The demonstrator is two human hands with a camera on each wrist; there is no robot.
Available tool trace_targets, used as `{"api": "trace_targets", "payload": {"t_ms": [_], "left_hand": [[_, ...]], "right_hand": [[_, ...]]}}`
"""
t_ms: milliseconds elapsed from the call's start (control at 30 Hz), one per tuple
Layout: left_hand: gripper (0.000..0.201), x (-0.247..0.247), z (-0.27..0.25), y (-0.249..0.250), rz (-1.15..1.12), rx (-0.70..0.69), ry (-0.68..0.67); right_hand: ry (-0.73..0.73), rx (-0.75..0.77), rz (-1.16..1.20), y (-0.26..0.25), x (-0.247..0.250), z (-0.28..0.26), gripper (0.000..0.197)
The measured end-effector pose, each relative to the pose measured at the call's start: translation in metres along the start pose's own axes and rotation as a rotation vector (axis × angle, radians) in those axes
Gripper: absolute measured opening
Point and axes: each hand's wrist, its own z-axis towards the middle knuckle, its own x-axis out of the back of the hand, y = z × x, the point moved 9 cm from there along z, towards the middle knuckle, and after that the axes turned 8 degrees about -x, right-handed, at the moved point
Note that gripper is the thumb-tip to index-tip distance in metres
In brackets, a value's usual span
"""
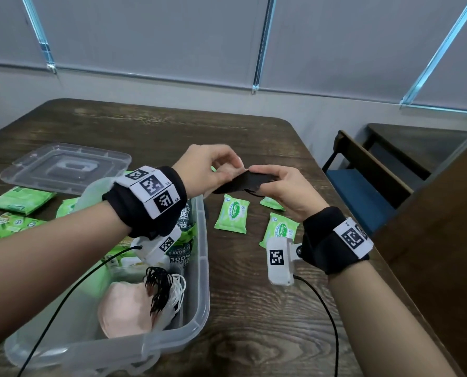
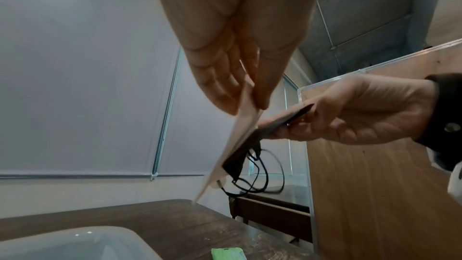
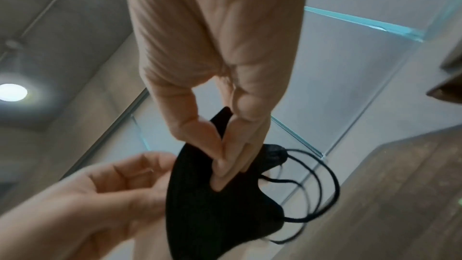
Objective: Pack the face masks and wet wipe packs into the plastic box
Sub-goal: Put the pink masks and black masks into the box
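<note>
Masks held above the desk (image 1: 254,308): right hand (image 1: 284,190) pinches a black mask (image 1: 243,182); left hand (image 1: 207,167) pinches a pale pink mask (image 2: 246,124) against it; plastic box (image 1: 199,268) below left holds masks and packs; wet wipe packs (image 1: 232,213) lie beside it.

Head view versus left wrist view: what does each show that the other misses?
Head only: the plastic box holding a pink mask, its lid, and Sanicare wipe packs on the table. Left wrist only: the left hand pinching a beige mask beside the black mask. Both: the right hand on the black mask.
</note>
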Motion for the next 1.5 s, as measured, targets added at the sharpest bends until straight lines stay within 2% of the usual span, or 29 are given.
{"api": "trace_targets", "payload": {"t_ms": [133,233,367,433,500,567,633,700,767,867,933,1033,1100,1167,1300,1500], "left_hand": [[0.036,0.018,0.002,0.002,-0.142,0.052,0.092],[0.020,0.019,0.006,0.012,-0.271,0.054,0.034],[0.005,0.011,0.007,0.028,-0.432,0.065,-0.091],[0.006,0.004,0.006,0.029,-0.498,0.098,-0.148],[0.005,-0.005,0.005,0.023,-0.454,0.121,-0.171],[0.002,-0.009,0.007,0.011,-0.331,0.119,-0.119],[0.007,-0.011,0.008,-0.003,-0.222,0.124,-0.050],[0.018,-0.015,0.007,-0.014,-0.231,0.157,-0.013],[0.018,-0.016,0.005,-0.020,-0.287,0.185,0.022],[0.013,-0.006,0.002,-0.031,-0.308,0.206,0.114],[0.013,0.006,0.002,-0.038,-0.293,0.209,0.192],[0.022,0.031,0.004,-0.055,-0.304,0.246,0.334],[0.029,0.047,0.007,-0.068,-0.348,0.273,0.409],[0.025,0.060,0.012,-0.078,-0.362,0.280,0.460],[0.016,0.068,0.021,-0.094,-0.339,0.277,0.473],[0.012,0.068,0.028,-0.132,-0.312,0.272,0.550]], "right_hand": [[0.214,0.074,-0.009,0.000,0.027,0.002,0.021],[0.322,0.073,-0.097,0.010,0.042,0.007,0.010],[0.387,0.046,-0.201,0.021,0.047,0.015,0.013],[0.348,0.055,-0.191,0.020,0.043,0.016,0.020],[0.217,0.098,-0.112,0.015,0.028,0.015,0.023],[0.073,0.118,-0.057,0.008,0.008,0.008,0.023],[0.002,0.148,-0.069,-0.001,-0.006,0.005,0.021],[0.002,0.182,-0.103,-0.008,-0.013,0.005,0.032],[0.006,0.197,-0.126,-0.013,-0.019,0.006,0.038],[-0.041,0.181,-0.121,-0.014,-0.025,0.008,0.024],[-0.054,0.139,-0.069,-0.010,-0.025,0.014,0.024],[0.017,0.053,-0.030,0.017,-0.019,0.043,0.018],[0.050,-0.030,-0.101,0.043,-0.019,0.066,0.013],[0.044,-0.105,-0.231,0.069,-0.025,0.088,0.017],[-0.005,-0.130,-0.441,0.101,-0.050,0.121,0.011],[-0.128,-0.142,-0.701,0.145,-0.102,0.163,0.039]]}}
